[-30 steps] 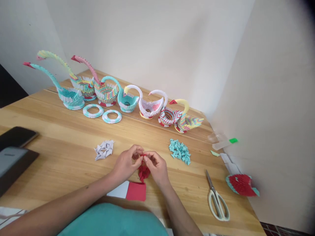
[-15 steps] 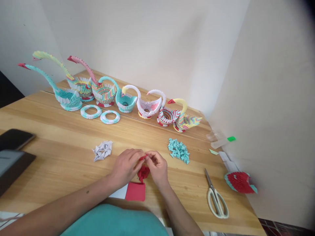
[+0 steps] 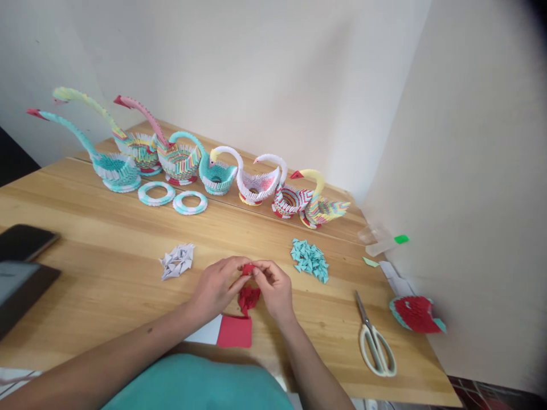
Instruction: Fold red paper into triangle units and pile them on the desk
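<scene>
One red paper piece (image 3: 247,269), pinched between left hand (image 3: 215,286) and right hand (image 3: 274,289); red pile (image 3: 248,299) just below them; teal pile (image 3: 310,261) beyond right hand.

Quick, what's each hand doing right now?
Left hand: closed, pinching the small red paper piece.
Right hand: closed, pinching the same piece.

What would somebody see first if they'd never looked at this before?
Probably the colourful folded-paper swans with curved necks, lined up along the back of the brown wooden table. Next, perhaps, the small red paper piece held between the left hand and right hand, front and centre.
</scene>
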The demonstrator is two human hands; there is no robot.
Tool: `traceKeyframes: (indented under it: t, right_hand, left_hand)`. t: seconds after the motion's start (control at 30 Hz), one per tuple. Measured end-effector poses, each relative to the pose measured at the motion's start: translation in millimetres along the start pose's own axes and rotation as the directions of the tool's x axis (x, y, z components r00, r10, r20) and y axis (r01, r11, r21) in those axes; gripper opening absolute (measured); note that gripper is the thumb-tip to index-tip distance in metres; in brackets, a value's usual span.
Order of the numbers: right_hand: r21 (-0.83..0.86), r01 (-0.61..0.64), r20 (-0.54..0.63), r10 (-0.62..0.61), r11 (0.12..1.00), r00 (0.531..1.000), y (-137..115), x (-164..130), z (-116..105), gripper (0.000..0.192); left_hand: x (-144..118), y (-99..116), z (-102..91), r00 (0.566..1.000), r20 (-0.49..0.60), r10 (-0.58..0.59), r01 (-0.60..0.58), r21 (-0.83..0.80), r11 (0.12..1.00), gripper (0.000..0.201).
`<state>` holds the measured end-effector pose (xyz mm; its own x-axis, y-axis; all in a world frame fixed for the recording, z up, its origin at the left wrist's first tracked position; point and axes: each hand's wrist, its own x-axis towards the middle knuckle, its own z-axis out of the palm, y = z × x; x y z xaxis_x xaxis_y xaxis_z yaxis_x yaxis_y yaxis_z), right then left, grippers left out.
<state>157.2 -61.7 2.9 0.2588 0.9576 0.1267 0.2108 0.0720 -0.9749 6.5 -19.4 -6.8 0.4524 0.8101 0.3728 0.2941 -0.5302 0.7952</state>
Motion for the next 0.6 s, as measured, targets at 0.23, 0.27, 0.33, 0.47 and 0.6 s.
traceKeyframes:
  t: [0.23, 0.27, 0.33, 0.47, 0.6]
  right_hand:
    - [-0.119, 0.104, -0.02, -0.108, 0.987, 0.994, 0.2, 3.5, -6.4, 0.019]
    - [-0.108, 0.106, -0.035, -0.11, 0.988, 0.993, 0.7, 3.9, -6.7, 0.019]
    - [-0.073, 0.102, -0.056, -0.106, 0.992, 0.993, 2.2, 4.0, -6.3, 0.018]
    - [-0.047, 0.089, -0.048, -0.091, 0.995, 0.995, 5.0, 1.8, -2.3, 0.018]
    - [-0.086, 0.112, -0.019, -0.114, 0.99, 0.993, 3.7, -1.6, 1.0, 0.019]
  left_hand:
    - [6.8, -7.3, 3.5, 0.94, 0.141, -0.311, 0.33, -0.613, 0.718, 0.044]
    - [6.9, -8.6, 4.6, 0.932, 0.161, -0.325, 0.352, -0.619, 0.702, 0.044]
    - [5.9, -9.4, 6.5, 0.925, 0.183, -0.332, 0.375, -0.571, 0.731, 0.034]
    - [3.5, -5.0, 7.0, 0.937, 0.159, -0.312, 0.35, -0.44, 0.827, 0.019]
    - [5.1, -1.7, 4.1, 0.947, 0.096, -0.308, 0.317, -0.453, 0.833, 0.018]
